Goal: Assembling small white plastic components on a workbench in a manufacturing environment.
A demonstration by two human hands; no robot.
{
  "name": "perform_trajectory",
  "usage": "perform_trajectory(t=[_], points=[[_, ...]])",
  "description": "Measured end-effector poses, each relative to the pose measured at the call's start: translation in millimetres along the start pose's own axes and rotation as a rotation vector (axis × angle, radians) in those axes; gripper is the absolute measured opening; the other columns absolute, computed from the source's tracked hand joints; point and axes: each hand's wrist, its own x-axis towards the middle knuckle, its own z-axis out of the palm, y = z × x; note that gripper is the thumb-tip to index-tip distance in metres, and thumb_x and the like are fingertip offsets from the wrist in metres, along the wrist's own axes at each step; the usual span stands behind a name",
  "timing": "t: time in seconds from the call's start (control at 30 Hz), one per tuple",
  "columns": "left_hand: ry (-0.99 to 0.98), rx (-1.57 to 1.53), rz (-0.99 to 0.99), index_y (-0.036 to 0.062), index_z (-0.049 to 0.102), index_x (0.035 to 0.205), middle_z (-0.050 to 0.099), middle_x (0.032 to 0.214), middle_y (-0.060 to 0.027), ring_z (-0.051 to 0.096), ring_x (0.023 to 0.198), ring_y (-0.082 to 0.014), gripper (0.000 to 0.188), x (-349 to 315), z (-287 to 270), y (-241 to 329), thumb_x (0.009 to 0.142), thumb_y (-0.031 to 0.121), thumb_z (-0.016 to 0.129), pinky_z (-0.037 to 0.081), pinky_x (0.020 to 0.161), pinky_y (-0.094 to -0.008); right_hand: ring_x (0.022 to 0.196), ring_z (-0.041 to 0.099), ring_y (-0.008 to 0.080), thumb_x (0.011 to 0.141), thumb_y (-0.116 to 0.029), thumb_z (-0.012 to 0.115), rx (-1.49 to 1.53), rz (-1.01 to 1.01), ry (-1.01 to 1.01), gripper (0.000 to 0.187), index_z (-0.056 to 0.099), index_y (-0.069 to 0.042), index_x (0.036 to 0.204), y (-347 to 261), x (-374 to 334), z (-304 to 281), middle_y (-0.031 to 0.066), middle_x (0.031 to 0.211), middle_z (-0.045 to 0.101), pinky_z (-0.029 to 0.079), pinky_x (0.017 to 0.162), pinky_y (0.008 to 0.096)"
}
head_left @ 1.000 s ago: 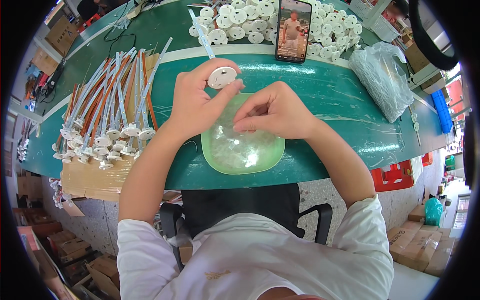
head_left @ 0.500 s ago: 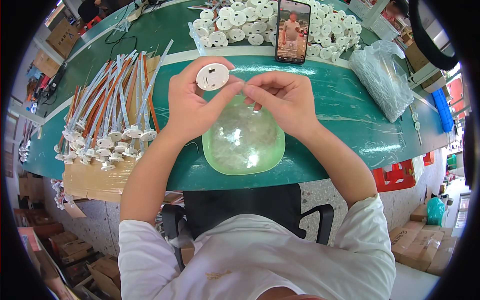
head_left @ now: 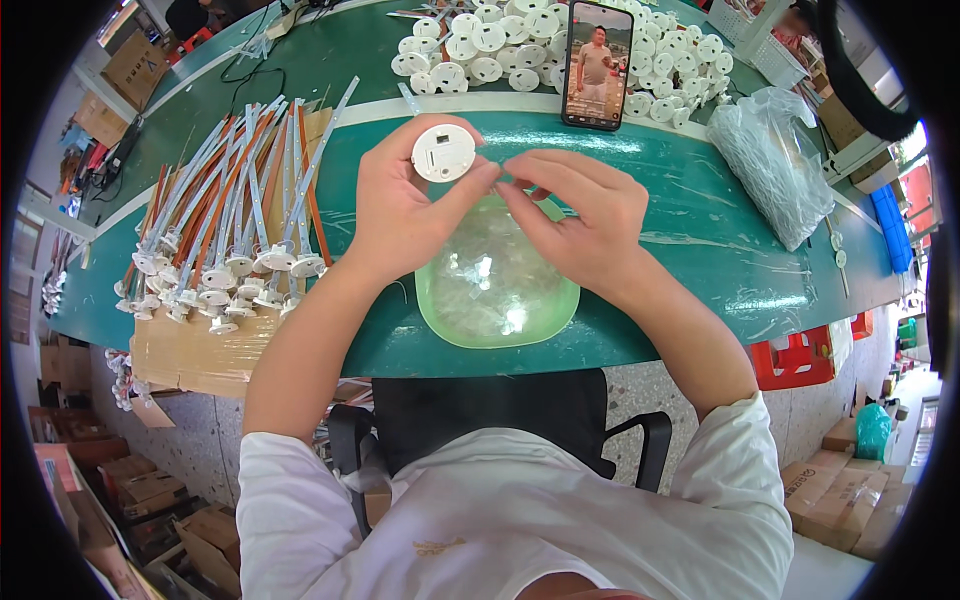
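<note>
My left hand (head_left: 402, 215) is closed around a white round disc (head_left: 443, 153) with a small dark slot in its face, turned up toward me. A pale strip (head_left: 409, 98) sticks out behind that hand; whether it joins the disc is hidden. Thumb and finger of my right hand (head_left: 595, 225) are pinched together beside the left thumb tip, and what lies between them is too small to make out. Below both hands stands a light green bowl (head_left: 430, 315) filled with small clear pieces.
Left of me, strips with white round ends (head_left: 225, 230) lie bunched on cardboard (head_left: 190, 360). A propped phone (head_left: 597, 70) stands in front of a pile of white discs (head_left: 490, 40). A clear plastic bag (head_left: 770, 165) lies at right. A red stool (head_left: 790, 360) is beside the table.
The disc has turned a little in my left hand, its slot now facing differently. The right fingertips have shifted slightly at the left thumb. The whole view has moved a little.
</note>
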Motion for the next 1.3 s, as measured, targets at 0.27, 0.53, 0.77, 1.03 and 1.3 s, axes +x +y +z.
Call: perform_trajectory(t=[0.27, 0.53, 0.77, 1.03, 1.3], points=[[0.016, 0.039, 0.062, 0.0008, 0.064, 0.106, 0.068, 0.101, -0.0041, 0.067, 0.090, -0.0099, 0.026, 0, -1, 3, 0.084, -0.004, 0.075, 0.053, 0.082, -0.0268, 0.070, 0.071, 0.0140, 0.079, 0.002, 0.079, 0.083, 0.142, -0.009, 0.020, 0.074, 0.000, 0.099, -3, -1, 2, 0.0083, 0.086, 0.074, 0.057, 0.062, 0.0254], [0.068, 0.015, 0.082, -0.0005, 0.064, 0.106, 0.068, 0.100, -0.0049, 0.067, 0.091, -0.0105, 0.026, 2, -4, 3, 0.083, -0.005, 0.076, 0.053, 0.082, -0.0269, 0.087, 0.068, 0.0102, 0.089, -0.003, 0.073, 0.357, 0.526, -0.128, 0.019, 0.073, 0.000, 0.108, -9, 0, -1, 0.0061, 0.097, 0.074, 0.054, 0.073, 0.0251], [0.047, 0.019, 0.055, -0.0006, 0.064, 0.106, 0.067, 0.099, -0.0046, 0.067, 0.091, -0.0110, 0.025, 0, -3, 5, 0.084, -0.003, 0.076, 0.055, 0.082, -0.0270, 0.084, 0.065, 0.0099, 0.093, -0.002, 0.070, 0.476, 0.603, -0.092, 0.012, 0.072, 0.002, 0.104, -8, -2, -1, 0.0061, 0.099, 0.071, 0.053, 0.073, 0.0238], [0.028, 0.169, 0.100, 0.0003, 0.064, 0.108, 0.072, 0.104, -0.0082, 0.071, 0.092, -0.0135, 0.027, 0, -1, 0, 0.084, 0.000, 0.075, 0.055, 0.080, -0.0278, 0.079, 0.067, 0.0097, 0.091, 0.001, 0.071, 0.409, 0.491, -0.040, 0.009, 0.071, 0.004, 0.100, -6, -5, -2, 0.0062, 0.092, 0.072, 0.055, 0.068, 0.0233], [-0.279, 0.310, 0.345, 0.0011, 0.039, 0.148, 0.065, 0.129, -0.0192, 0.068, 0.109, -0.0354, 0.057, 0, 1, -2, 0.097, 0.016, 0.058, 0.053, 0.093, -0.0386, 0.064, 0.069, 0.0135, 0.080, 0.005, 0.075, -0.017, 0.007, 0.115, 0.010, 0.071, 0.002, 0.088, -7, 4, -7, 0.0091, 0.077, 0.073, 0.054, 0.058, 0.0252]])
